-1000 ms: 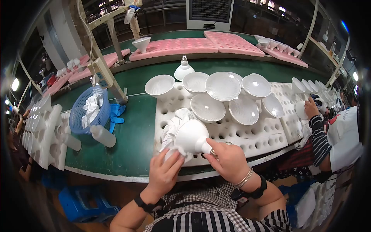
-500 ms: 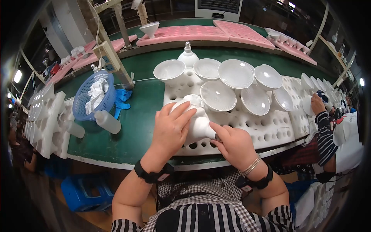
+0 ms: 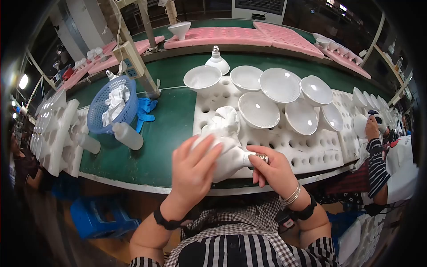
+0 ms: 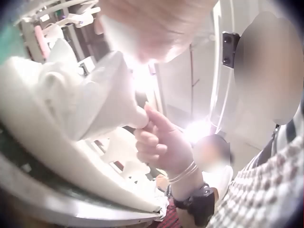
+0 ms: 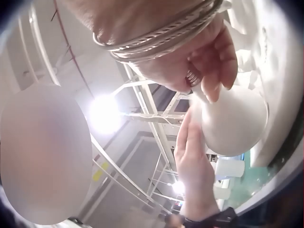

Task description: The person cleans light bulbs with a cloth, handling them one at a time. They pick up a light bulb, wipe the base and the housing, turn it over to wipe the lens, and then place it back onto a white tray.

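Note:
A white reflector lamp bulb (image 5: 235,121) lies on its side above the foam tray (image 3: 307,149), its metal screw base pointing right. My right hand (image 3: 274,168) grips the bulb at its narrow neck, thumb and fingers around the base end. With its fingers nearly straight, my left hand (image 3: 194,171) lies over the bulb's wide side and presses white cloth there; it is blurred in the head view. A crumpled white cloth (image 3: 224,122) bunches behind the bulb's wide end. Much of the bulb's face is hidden. Several finished-looking bulbs (image 3: 259,110) stand face up in the tray.
A blue basket (image 3: 95,113) with white cloths, blue gloves (image 3: 146,109) and white bottles (image 3: 128,136) stand at left on the green table (image 3: 155,147). One bulb (image 3: 216,62) stands base up behind the tray. Pink foam trays (image 3: 218,38) line the back. Another person's arm (image 3: 376,155) is at right.
My left hand has moved from the bulb's near rim over its far side, then back toward me along it. The right hand keeps its grip; the bulb has turned, its base now pointing more sideways.

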Available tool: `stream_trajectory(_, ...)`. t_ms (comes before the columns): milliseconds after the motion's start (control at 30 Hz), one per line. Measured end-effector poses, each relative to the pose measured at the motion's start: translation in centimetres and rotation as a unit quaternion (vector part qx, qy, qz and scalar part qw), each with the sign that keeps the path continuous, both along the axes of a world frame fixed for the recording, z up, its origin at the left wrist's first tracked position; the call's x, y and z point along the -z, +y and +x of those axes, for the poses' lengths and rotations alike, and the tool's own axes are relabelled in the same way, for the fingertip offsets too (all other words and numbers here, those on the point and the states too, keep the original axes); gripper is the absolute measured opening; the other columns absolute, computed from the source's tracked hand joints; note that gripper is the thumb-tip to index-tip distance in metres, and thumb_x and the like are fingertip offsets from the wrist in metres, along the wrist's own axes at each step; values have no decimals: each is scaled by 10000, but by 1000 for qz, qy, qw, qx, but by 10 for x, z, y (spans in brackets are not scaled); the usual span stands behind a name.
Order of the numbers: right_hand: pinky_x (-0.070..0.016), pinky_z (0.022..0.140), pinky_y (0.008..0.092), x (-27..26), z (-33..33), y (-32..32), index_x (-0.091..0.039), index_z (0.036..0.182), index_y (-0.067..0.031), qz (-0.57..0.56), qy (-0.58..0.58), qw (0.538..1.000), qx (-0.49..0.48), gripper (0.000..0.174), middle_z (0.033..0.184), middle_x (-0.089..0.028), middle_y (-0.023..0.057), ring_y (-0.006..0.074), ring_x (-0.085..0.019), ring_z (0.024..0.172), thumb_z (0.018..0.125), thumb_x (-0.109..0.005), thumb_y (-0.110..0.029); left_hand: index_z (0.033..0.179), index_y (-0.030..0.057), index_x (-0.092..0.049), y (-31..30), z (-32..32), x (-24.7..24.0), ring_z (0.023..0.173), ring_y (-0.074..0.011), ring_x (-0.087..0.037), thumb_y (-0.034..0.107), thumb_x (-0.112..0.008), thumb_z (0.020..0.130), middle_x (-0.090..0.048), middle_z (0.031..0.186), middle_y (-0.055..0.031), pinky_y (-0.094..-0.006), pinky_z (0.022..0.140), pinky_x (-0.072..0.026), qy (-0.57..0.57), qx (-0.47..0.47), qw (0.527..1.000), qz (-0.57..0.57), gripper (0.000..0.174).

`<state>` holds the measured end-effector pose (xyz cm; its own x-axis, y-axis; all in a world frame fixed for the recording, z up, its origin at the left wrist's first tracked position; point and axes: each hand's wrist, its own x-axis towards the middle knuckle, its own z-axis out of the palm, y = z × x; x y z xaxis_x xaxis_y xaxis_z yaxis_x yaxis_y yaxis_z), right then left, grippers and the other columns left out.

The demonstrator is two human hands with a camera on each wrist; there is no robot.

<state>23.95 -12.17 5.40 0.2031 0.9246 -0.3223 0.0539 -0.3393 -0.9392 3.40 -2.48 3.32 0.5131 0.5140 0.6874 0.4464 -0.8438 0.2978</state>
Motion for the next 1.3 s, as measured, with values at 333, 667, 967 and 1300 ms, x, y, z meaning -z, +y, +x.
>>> stream_trajectory(333,-501,610,377,11,-14,11,-652,1137,-46,220,-352,909,-34,356,744,-664,134,298,-642,638,883,-697,-291,1137,106,-707,2,15,5,1127,-342,-554,79,-672,790,-670,1183,-42,-436,887,-418,105,4,994,37,350)
stream_trajectory(667,-500,579,324,5,-15,17,-658,1136,-23,91,-93,991,35,316,702,-668,111,226,-649,591,911,-677,-245,1146,114,-707,-18,-37,51,1184,-353,-532,40,-688,745,-612,1311,-49,-440,885,-413,0,-8,999,44,408)
stream_trajectory(967,-504,612,383,7,-16,25,-630,1181,-23,290,-448,845,-21,370,770,-674,128,296,-651,659,898,-679,-257,1193,123,-675,35,18,1,1127,-338,-546,67,-642,835,-640,1266,-56,-429,912,-415,86,-15,996,10,365)
stream_trajectory(1300,-503,584,391,18,0,46,-650,1096,-16,253,-418,872,34,332,733,-671,135,293,-658,633,873,-715,-253,1203,131,-683,-10,-12,79,1188,-348,-523,89,-653,787,-619,1299,-52,-438,908,-406,113,-20,992,43,419)
